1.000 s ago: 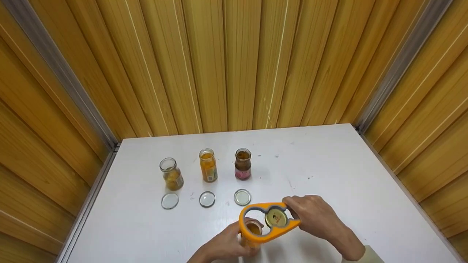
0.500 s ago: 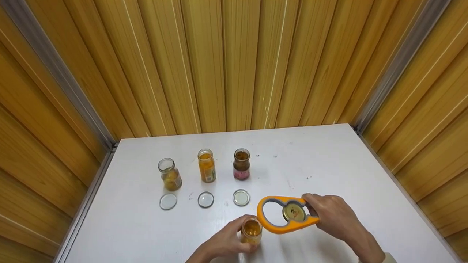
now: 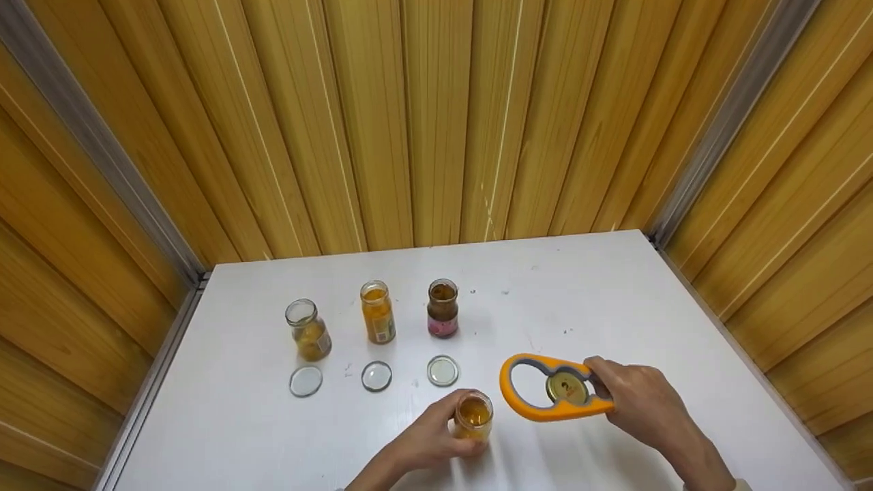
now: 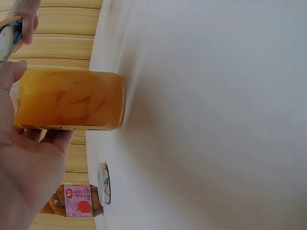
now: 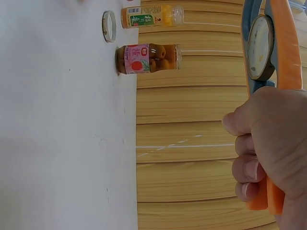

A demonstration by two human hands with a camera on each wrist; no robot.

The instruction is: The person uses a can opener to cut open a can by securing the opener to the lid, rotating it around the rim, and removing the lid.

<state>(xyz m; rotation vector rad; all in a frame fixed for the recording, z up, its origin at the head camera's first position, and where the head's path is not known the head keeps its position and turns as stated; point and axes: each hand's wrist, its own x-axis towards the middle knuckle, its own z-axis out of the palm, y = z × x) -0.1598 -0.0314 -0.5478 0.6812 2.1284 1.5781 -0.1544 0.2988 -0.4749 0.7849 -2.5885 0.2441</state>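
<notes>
My left hand (image 3: 433, 436) grips an open glass jar (image 4: 72, 98) of orange fruit, its fingers on one side and the thumb on the other. In the head view the jar's mouth faces up, with no lid on it. To the right, my right hand (image 3: 641, 399) holds an orange and grey jar opener (image 3: 515, 395) by its handles, raised above the table. A gold lid (image 3: 567, 389) sits wedged in the opener's smaller ring; its underside shows in the right wrist view. The opener's larger ring has nothing in it. Opener and jar are apart.
Three open jars stand in a row farther back: one with pale fruit (image 3: 314, 339), one orange (image 3: 378, 320), one brown with a pink label (image 3: 443, 317). Before them lie three lids (image 3: 305, 381), (image 3: 376, 376), (image 3: 443, 370) on the white table (image 3: 580, 293). Wood-look walls (image 3: 436, 123) enclose it.
My right hand has carried the opener, with the lid in it, off to the right and away from the jar. The left hand keeps its grip on the jar, nearly in place.
</notes>
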